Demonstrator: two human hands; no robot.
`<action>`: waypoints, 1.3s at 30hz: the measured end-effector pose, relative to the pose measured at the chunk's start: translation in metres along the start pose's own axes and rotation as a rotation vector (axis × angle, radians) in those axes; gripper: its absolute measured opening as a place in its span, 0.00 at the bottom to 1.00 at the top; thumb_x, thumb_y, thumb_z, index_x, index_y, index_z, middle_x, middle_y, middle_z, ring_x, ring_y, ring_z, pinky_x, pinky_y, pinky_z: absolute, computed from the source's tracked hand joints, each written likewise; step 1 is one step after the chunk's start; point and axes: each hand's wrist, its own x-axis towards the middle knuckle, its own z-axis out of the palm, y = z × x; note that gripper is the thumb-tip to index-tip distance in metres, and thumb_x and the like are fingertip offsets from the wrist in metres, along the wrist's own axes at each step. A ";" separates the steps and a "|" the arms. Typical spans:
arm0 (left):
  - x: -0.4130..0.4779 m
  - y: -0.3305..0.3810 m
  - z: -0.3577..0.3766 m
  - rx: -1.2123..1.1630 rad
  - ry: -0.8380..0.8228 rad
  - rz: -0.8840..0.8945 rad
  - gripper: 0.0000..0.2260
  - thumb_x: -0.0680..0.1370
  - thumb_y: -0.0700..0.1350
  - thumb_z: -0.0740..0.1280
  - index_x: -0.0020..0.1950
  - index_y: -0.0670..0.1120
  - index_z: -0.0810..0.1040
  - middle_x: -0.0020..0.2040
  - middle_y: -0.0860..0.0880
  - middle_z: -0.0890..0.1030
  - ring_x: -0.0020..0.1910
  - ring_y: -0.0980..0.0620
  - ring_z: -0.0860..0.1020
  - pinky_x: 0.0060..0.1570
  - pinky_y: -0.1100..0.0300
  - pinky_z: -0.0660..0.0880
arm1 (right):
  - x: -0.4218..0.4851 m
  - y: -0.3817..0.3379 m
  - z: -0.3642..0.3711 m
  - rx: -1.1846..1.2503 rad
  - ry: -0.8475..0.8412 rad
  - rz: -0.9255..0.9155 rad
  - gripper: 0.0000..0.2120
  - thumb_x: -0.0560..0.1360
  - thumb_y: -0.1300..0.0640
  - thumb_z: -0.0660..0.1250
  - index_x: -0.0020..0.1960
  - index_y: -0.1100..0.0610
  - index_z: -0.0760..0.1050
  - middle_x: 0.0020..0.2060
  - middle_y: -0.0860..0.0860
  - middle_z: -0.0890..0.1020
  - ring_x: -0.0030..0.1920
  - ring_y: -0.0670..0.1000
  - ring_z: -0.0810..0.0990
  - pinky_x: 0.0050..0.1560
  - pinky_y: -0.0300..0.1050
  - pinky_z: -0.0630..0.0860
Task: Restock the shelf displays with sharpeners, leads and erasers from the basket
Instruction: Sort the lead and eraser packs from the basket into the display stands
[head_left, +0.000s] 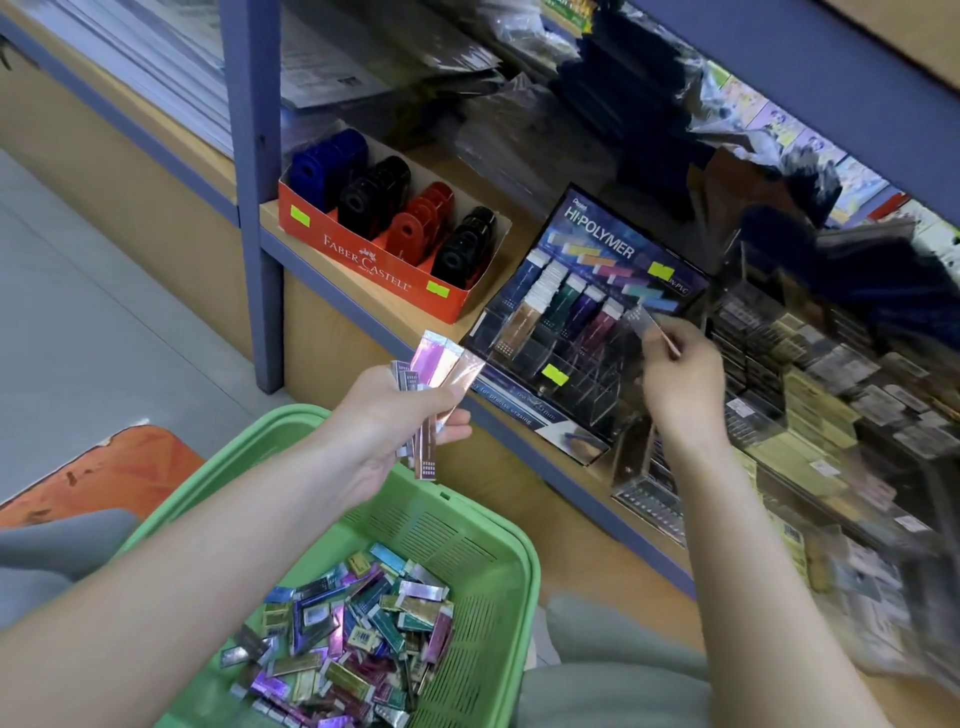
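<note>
My left hand (400, 415) grips a fan of several slim foil-wrapped erasers (441, 369), pink and copper, above the green basket (498, 540). In the basket lies a heap of loose foil erasers (353, 644) in purple, green, gold and pink. My right hand (680, 374) pinches one silvery eraser (647, 322) at the right end of the black Hi-Polymer display (597, 291), whose clear slots hold rows of upright erasers. A red Faber-Castell box (363, 254) of blue, black and red sharpeners stands on the shelf to the left.
A blue metal shelf post (260, 197) rises left of the sharpener box. Small boxed stationery (810, 374) crowds the shelf to the right of the display. Plastic-wrapped packs fill the shelf's back. An orange stool seat (104, 467) sits at lower left.
</note>
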 end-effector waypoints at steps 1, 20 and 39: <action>0.000 -0.001 0.000 -0.003 -0.002 0.002 0.05 0.74 0.35 0.69 0.47 0.40 0.74 0.47 0.39 0.81 0.41 0.49 0.83 0.38 0.59 0.81 | 0.007 0.006 -0.002 -0.033 0.032 0.015 0.11 0.80 0.54 0.62 0.60 0.56 0.75 0.51 0.55 0.80 0.49 0.56 0.80 0.52 0.48 0.77; 0.007 -0.007 0.006 0.080 -0.051 -0.010 0.05 0.75 0.37 0.69 0.49 0.43 0.75 0.42 0.43 0.83 0.40 0.48 0.84 0.54 0.52 0.78 | 0.048 0.013 -0.004 -0.434 0.019 -0.167 0.09 0.78 0.64 0.63 0.58 0.62 0.75 0.54 0.60 0.80 0.51 0.54 0.77 0.44 0.39 0.66; 0.008 -0.007 0.006 0.064 -0.049 -0.014 0.05 0.75 0.36 0.68 0.48 0.44 0.75 0.46 0.43 0.81 0.36 0.52 0.84 0.44 0.56 0.81 | 0.073 -0.002 -0.004 -0.689 -0.239 -0.250 0.14 0.72 0.65 0.72 0.56 0.63 0.74 0.53 0.63 0.79 0.55 0.61 0.77 0.51 0.50 0.74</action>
